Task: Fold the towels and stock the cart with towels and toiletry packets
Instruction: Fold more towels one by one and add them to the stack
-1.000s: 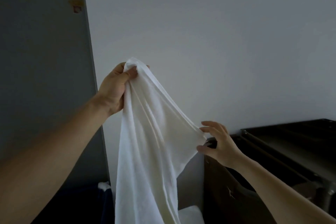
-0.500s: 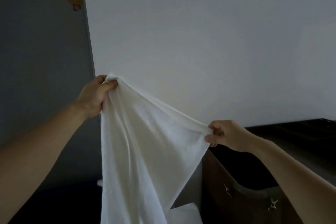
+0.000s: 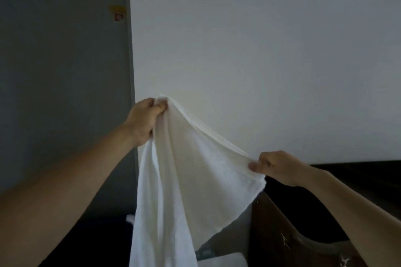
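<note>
A plain white cloth towel (image 3: 195, 180) is held up in mid-air at the centre of the view, in front of a bare pale wall (image 3: 271, 50). The left hand (image 3: 145, 121) is raised higher, on the left. Its grip is curled tight round a bunched corner of the towel's top edge. The right hand (image 3: 280, 167) is lower and to the right, and its grip pinches the same edge between the thumb and curled fingers.

The edge sags in a shallow curve between the two hands. The rest of the towel hangs in long loose folds past the bottom of the view, so its lower end is hidden. A little cloth spills beyond the right grip, so I judge it to be just short of the true corner.

I read the towel as light, limp and soft, rough enough not to slip, and with nothing to break. It will droop wherever it is unsupported, so I would hold it at the two top corners and draw the edge taut before folding.

A flat grey door (image 3: 65, 82) stands on the left. A dark brown bin (image 3: 282, 234) sits low on the right; I cannot tell whether it belongs to the cart.
</note>
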### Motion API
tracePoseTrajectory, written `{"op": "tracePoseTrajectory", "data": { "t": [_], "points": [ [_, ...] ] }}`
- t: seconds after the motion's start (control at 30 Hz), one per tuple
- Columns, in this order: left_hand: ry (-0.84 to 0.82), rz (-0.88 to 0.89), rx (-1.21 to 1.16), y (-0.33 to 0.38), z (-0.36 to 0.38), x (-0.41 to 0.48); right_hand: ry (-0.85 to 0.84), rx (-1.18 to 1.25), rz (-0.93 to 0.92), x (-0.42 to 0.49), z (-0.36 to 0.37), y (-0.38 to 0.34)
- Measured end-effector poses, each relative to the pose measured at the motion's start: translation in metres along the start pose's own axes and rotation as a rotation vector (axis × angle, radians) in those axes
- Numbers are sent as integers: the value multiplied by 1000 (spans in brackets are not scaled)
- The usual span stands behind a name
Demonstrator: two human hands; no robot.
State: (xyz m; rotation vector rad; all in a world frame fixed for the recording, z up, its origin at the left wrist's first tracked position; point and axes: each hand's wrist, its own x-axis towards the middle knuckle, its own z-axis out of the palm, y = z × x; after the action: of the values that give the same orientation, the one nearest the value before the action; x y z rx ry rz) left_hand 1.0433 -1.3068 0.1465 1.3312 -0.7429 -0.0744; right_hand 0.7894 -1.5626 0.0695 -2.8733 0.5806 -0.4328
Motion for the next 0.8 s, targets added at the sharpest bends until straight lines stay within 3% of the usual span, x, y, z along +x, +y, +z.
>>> {"op": "tracePoseTrajectory", "data": {
  "t": [0.07,0.2,0.4,0.57,0.73,0.8],
  "points": [
    [-124,0,81,-12,18,-18,142,19,-30,1,14,-11],
    [-204,-14,238,-40,52,-51,572,433,-208,19,23,-70],
    [-212,-124,77,-62,66,-81,453,487,-141,29,55,-102],
    [-421,-263,-81,-75,55,-92,392,648,-95,21,65,-99],
    [-495,-398,-221,-89,50,-99,339,572,-79,15,71,-96],
    [-452,-422,-289,-94,49,-99,354,578,-122,12,69,-92]
  ]
}}
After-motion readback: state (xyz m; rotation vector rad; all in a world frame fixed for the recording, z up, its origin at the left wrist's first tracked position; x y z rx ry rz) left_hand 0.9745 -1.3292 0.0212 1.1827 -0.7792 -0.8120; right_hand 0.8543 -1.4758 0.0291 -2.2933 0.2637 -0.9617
